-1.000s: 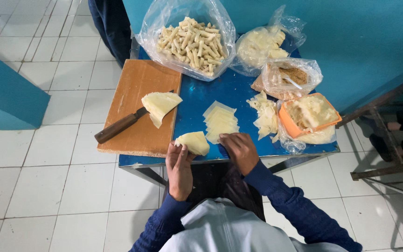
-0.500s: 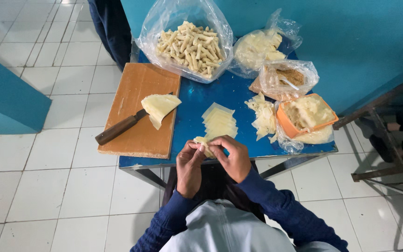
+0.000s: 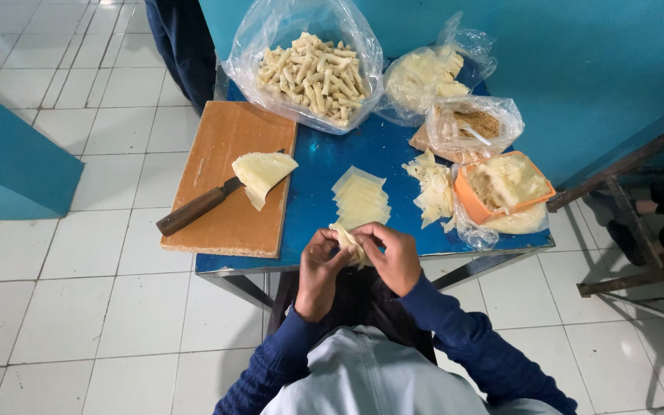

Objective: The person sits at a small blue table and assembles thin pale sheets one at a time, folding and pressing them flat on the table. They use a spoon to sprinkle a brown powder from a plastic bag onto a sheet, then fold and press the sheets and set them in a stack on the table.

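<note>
Both hands meet at the near edge of the blue table (image 3: 313,207). My left hand (image 3: 318,270) and my right hand (image 3: 390,255) together pinch a pale dough wrapper (image 3: 346,241), folded between the fingers. Just beyond them lies a stack of square wrappers (image 3: 361,197). On the wooden cutting board (image 3: 224,180) at the left rests a knife (image 3: 197,206) with a brown handle, its blade under a folded pale sheet (image 3: 261,174).
A clear bag of finished rolls (image 3: 310,68) stands at the back. More bags hold pale sheets (image 3: 423,75) and a brownish filling (image 3: 472,124). An orange tub (image 3: 501,184) and loose wrapper scraps (image 3: 430,184) sit at the right. Another person's legs (image 3: 182,42) stand behind the table.
My hands lifted the pale wrapper from the table's front edge and came together around it. The wrapper now sits folded between the fingers.
</note>
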